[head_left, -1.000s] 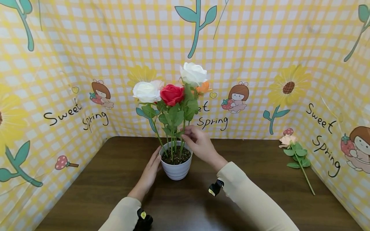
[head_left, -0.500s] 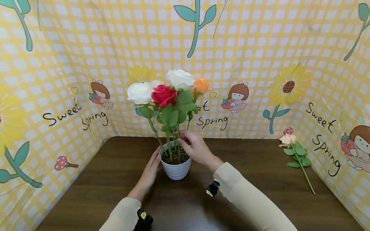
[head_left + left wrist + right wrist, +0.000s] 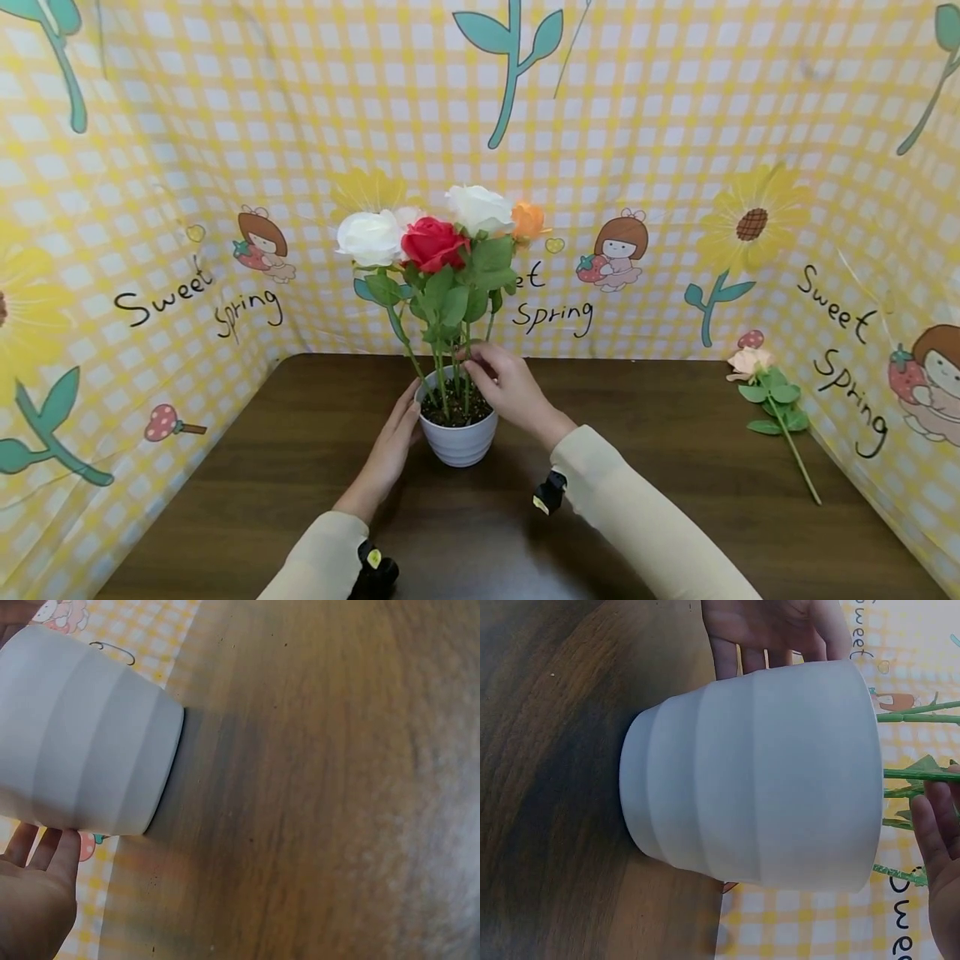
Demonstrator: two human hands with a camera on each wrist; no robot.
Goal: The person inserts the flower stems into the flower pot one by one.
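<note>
A white ribbed pot (image 3: 459, 446) filled with dark soil stands upright on the table, holding several roses. Flat against the pot's left side rest the nearly straight fingers of my left hand (image 3: 386, 450), also seen touching its wall in the left wrist view. My right hand (image 3: 513, 387) pinches a green stem (image 3: 930, 775) just above the pot's rim, which appears to belong to the taller white rose (image 3: 480, 210). Around it stand a red rose (image 3: 435, 244), another white rose (image 3: 369, 238), an orange rose (image 3: 528, 220) and a pale pink bloom partly hidden behind.
A peach rose (image 3: 750, 363) with leaves and a long stem lies at the right side of the dark wooden table (image 3: 315, 417). Yellow checked cloth (image 3: 660, 125) with printed flowers surrounds the table at the back and both sides.
My right hand has moved slightly left and down with the stem. The taller white rose has dropped lower and shifted left, uncovering the orange rose. My left hand stays against the pot.
</note>
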